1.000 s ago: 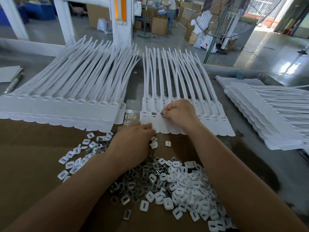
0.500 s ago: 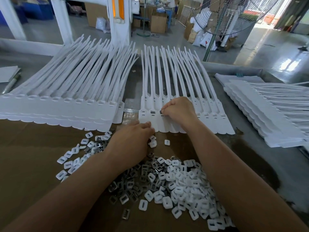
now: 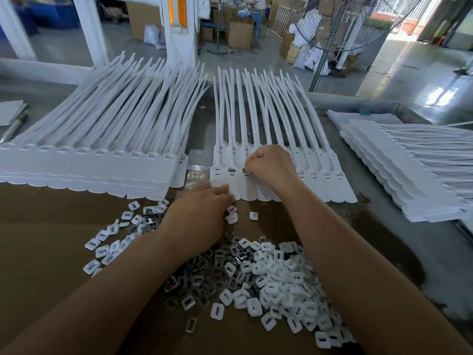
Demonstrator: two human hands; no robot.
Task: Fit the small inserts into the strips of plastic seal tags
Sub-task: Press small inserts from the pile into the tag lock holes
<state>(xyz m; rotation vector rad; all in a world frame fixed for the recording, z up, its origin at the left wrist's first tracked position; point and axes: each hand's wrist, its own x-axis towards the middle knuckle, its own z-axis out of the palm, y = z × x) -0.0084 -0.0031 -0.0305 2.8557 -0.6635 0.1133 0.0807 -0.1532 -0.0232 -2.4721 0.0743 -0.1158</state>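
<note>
A strip of white plastic seal tags (image 3: 314, 180) lies in front of me, tails fanning away. My right hand (image 3: 271, 167) is curled over its head row, fingertips pinching a small metal insert at the third socket from the left. Two sockets left of it show grey inserts. My left hand (image 3: 202, 213) lies palm down at the strip's near edge, fingers curled over loose pieces; what it holds is hidden. A pile of small white caps and metal inserts (image 3: 268, 280) spreads on the brown cardboard (image 3: 46, 252) below both hands.
A thick stack of tag strips (image 3: 97, 160) lies to the left. Another stack (image 3: 409, 170) lies at the right, tails pointing right. A pen and paper (image 3: 12, 119) sit far left. A fan stand (image 3: 317, 70) and white frame legs rise behind the table.
Hardly anything differs. My right hand stays curled at the same socket and my left hand stays at the strip's near edge.
</note>
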